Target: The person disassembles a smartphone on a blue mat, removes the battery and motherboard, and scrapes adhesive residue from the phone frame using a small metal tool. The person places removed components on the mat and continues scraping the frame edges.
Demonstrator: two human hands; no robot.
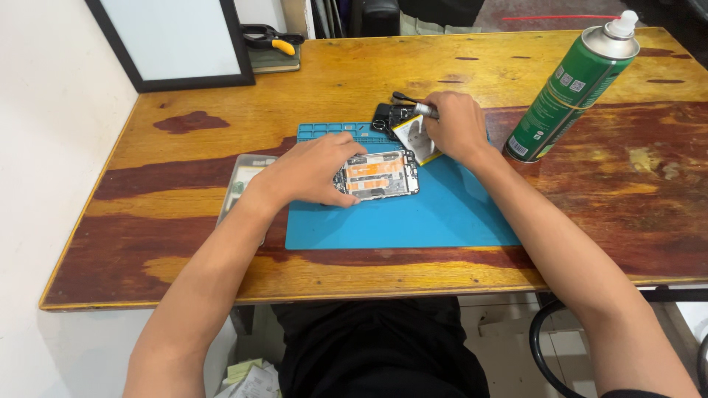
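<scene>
Phone (380, 175), opened and back up, lay on the blue mat (442, 214); left hand (313, 173) pressed its edge, fingers spread. Right hand (457, 125) pinched a tool (414, 107). Phone looked light, stiff, fragile inside; best held by its rim.

The work mat (442, 214) is plain turquoise blue, set on a table (369, 74) of honey-yellow wood streaked with dark reddish-brown stain. On the mat, the opened phone (378, 175) shows orange strips inside a black frame (some silvery metal too). Right of the mat stands a green spray can (571, 88) with a white cap. Beyond the mat's far left corner, a black-framed white board (173, 37).
</scene>
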